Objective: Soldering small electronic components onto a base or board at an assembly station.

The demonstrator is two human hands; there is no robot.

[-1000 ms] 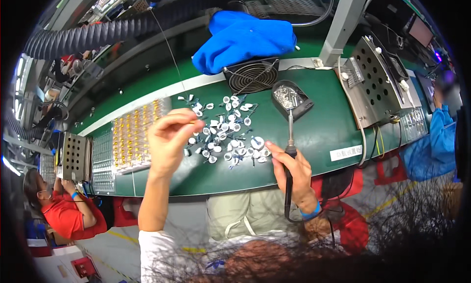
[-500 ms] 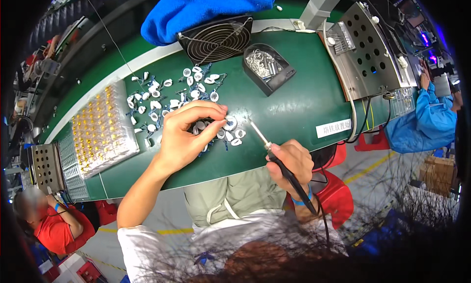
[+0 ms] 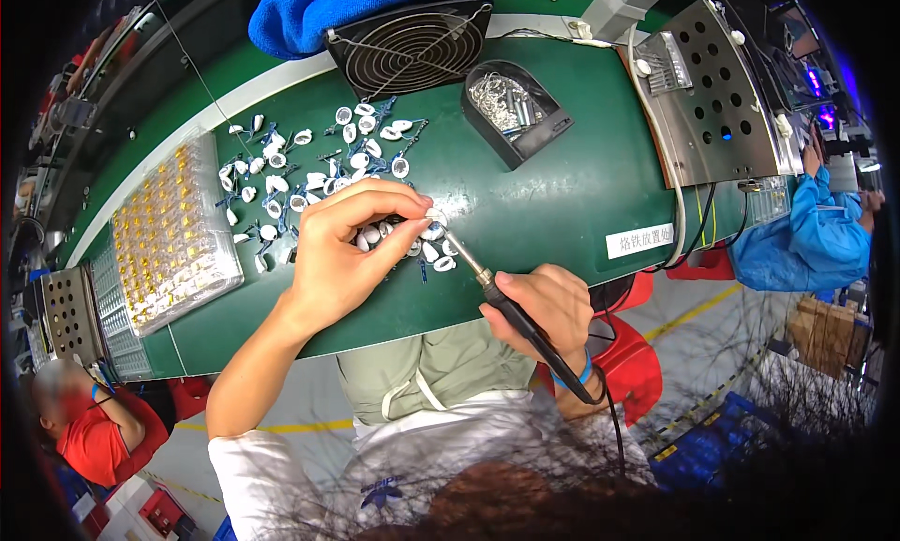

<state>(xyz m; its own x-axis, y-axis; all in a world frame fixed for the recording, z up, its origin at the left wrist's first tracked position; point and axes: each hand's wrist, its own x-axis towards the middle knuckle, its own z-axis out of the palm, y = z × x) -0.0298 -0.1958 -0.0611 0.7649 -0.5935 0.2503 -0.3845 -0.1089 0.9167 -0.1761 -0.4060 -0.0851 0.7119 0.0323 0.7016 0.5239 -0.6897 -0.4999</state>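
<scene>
Since a moment ago your left hand [image 3: 342, 250] has pinched one small white part [image 3: 434, 215] beside the pile of white parts [image 3: 309, 166]. Your right hand [image 3: 544, 307] stays clamped on the soldering iron [image 3: 511, 307], tip just touching it. That part looks light, stiff and slippery: hold its edges.

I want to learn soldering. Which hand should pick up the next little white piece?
Probably the left hand: its fingers already pinch a small white part beside the pile of white parts. The right hand is full, gripping the soldering iron.
</scene>
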